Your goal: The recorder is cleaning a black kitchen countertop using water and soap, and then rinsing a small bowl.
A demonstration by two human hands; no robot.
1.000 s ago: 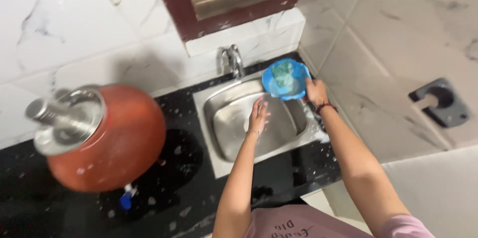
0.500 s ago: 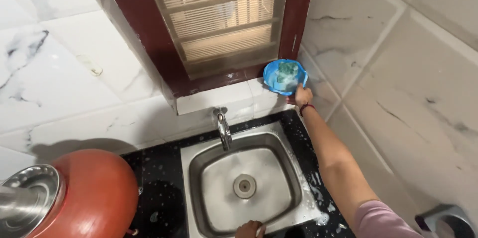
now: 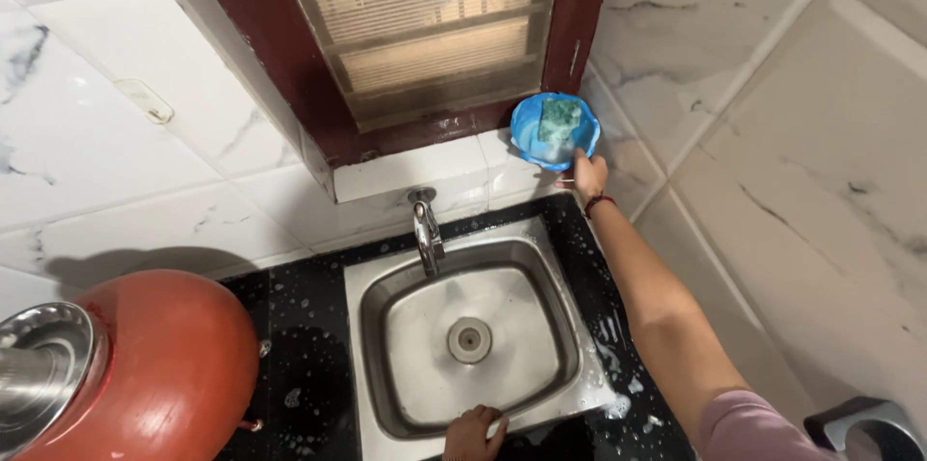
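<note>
Blue plastic bowl (image 3: 553,131) with a green sponge (image 3: 558,117) inside sits on the white ledge (image 3: 415,171) under the window (image 3: 425,36), upper right of centre. My right hand (image 3: 588,174) grasps its lower rim, just below the bowl and touching it, arm stretched up from the lower right. My left hand (image 3: 473,430) rests curled over the front edge of the steel sink (image 3: 541,326) at the bottom centre, holding nothing else. A tap (image 3: 426,229) stands behind the sink; a red pot (image 3: 154,374) fills the lower left.
</note>
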